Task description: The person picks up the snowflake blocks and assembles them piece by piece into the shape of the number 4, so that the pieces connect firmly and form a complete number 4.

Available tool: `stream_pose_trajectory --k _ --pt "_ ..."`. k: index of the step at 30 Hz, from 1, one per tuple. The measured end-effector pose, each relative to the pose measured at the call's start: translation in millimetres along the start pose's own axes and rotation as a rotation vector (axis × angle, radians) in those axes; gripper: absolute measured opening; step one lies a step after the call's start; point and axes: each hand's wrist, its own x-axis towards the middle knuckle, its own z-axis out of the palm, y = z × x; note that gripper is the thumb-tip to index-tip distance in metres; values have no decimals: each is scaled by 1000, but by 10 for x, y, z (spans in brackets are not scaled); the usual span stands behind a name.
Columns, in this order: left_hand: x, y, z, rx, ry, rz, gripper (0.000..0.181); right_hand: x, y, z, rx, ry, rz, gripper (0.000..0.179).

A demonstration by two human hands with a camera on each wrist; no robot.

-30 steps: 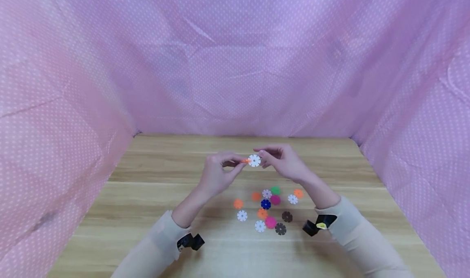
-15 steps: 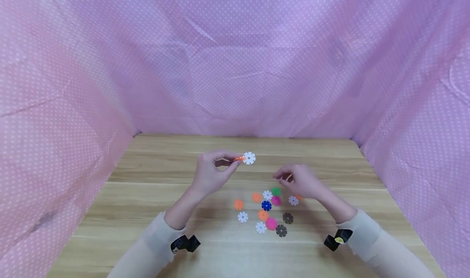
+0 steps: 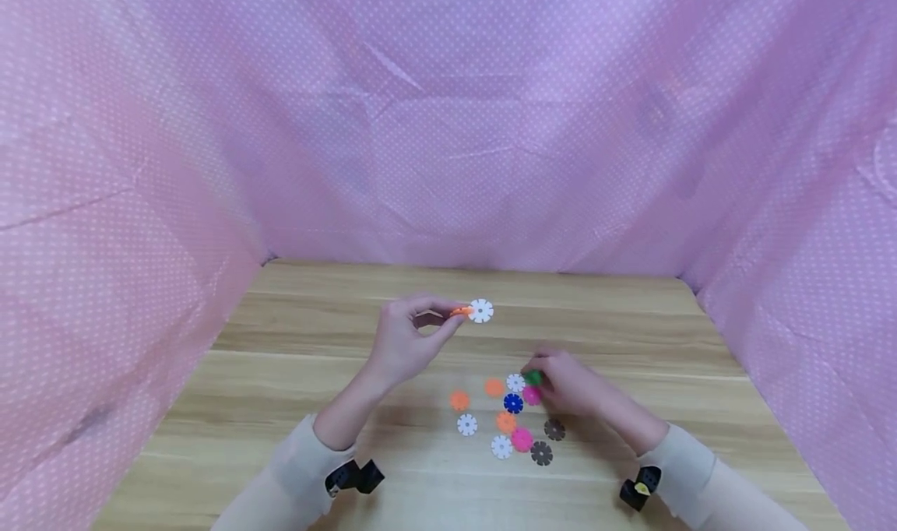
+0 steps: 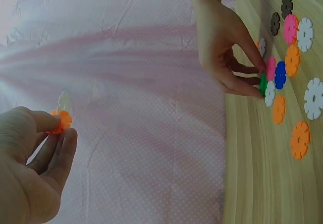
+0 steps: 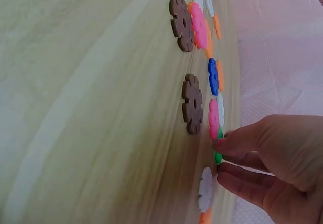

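My left hand (image 3: 406, 336) pinches an orange notched interlocking disc (image 4: 64, 121) between thumb and fingers, held up above the table. A white disc (image 3: 480, 311) is slotted edge-on into it and sticks out past the fingertips. Down at the table, my right hand (image 3: 571, 381) pinches a green disc (image 4: 263, 85) with thumb and fingertips. Right beside the green disc lie a pink disc (image 5: 214, 118) and a white disc (image 3: 515, 383). Partly tucked by the right hand in the right wrist view is another white disc (image 5: 206, 189) with some orange below it.
Several loose discs lie on the wooden table (image 3: 280, 406): a blue disc (image 3: 513, 403), orange discs such as the leftmost one (image 3: 459, 400), a pink one (image 3: 522, 440) and two brown ones, the nearer brown disc (image 3: 541, 453) at the front. A pink dotted cloth (image 3: 448, 165) surrounds the table.
My right hand has left the joined discs, come down toward the table and taken hold of the green disc. The left hand has moved slightly left, still holding the orange and white pair.
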Motion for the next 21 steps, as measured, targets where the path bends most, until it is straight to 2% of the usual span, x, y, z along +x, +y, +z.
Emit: stream_pose_trajectory --k 5,8,16,21 --pt "-36 19 42 -24 -9 -20 11 -19 9 10 8 3 30 25" --pt "-58 16 57 -28 -13 -33 11 -21 18 9 38 -20 82 20" --pt "18 32 37 -19 -31 -3 11 63 73 -13 136 -30 207 24" --pt "19 59 24 -6 -31 -12 9 75 111 -46 169 -31 213 16"
